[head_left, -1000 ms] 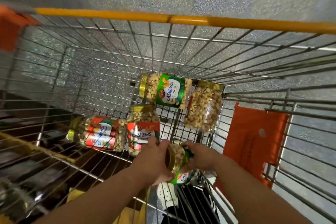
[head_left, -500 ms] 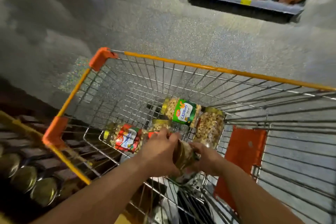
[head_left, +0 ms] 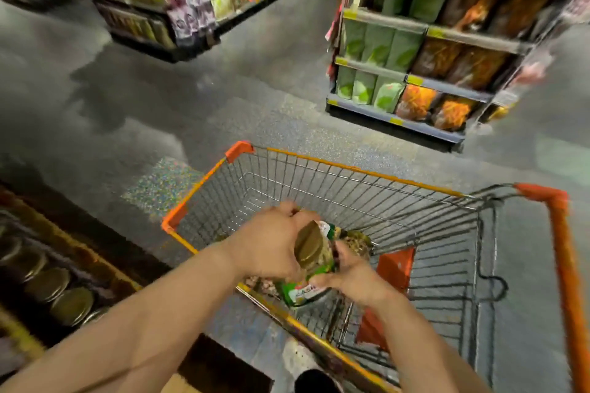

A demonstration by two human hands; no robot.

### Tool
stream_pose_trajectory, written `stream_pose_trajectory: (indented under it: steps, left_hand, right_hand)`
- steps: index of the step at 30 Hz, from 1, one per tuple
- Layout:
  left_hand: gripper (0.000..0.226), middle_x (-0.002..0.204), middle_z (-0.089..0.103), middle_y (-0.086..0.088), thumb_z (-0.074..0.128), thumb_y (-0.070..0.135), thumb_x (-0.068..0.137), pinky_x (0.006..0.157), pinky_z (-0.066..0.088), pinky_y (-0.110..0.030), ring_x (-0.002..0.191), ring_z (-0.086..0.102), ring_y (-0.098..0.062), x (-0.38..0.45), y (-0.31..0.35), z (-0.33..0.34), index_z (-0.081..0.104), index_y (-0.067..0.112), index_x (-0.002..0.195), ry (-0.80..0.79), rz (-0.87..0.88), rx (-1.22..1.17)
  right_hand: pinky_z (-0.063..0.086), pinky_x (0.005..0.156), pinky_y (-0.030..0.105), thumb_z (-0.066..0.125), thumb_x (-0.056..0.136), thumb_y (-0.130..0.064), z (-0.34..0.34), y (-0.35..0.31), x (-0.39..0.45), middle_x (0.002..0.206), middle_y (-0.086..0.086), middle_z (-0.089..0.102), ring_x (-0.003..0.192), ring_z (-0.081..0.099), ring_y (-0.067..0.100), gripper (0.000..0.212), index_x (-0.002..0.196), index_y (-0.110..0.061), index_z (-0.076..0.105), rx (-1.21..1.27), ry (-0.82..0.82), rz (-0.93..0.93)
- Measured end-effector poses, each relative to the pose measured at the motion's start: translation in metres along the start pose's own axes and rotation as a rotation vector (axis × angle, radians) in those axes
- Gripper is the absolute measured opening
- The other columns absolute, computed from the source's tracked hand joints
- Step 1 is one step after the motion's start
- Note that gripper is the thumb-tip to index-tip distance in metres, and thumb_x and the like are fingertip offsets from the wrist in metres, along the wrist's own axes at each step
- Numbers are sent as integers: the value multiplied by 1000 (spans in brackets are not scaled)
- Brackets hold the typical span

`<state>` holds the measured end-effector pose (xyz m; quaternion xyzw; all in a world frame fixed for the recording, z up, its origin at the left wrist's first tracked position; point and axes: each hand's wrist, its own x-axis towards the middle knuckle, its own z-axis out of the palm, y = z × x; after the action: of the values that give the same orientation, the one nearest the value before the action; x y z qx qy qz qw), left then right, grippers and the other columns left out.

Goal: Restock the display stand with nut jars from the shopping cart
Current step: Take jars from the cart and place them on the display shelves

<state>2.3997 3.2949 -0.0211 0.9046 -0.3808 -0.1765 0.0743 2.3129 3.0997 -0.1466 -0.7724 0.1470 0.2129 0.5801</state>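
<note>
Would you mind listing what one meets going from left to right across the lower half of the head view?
Gold-lidded jars on the display stand → left hand → green-label nut jar → right hand → orange cart handle.

Dim store light, heavy motion blur on shelves (head_left: pixel 415 51), wide-angle bending at edges, dark floor shadows

Dim shop aisle, grey speckled floor (head_left: pixel 223 112) with darker patches. Ahead to the right, a grey shelving unit (head_left: pixel 415 76) stocked with green bags (head_left: pixel 376 45) and orange-brown bags (head_left: pixel 459 60), yellow tags on the shelf edges. Further off to the left, another long shelf run (head_left: pixel 178 0), blurred, packed with colourful packets.
</note>
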Motion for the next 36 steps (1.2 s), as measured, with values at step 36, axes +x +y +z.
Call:
stream_pose_trajectory:
  steps: [36]
  left_hand:
    - [116, 143, 54, 16, 91, 52, 54, 99, 53, -24, 116, 60, 3, -312, 119, -113, 33, 34, 153, 1138, -408, -701]
  right_hand:
    - [61, 87, 42, 77, 57, -64, 86, -231, -223, 103, -7, 76, 98, 73, 16, 63, 109, -32, 59, 10, -242, -622]
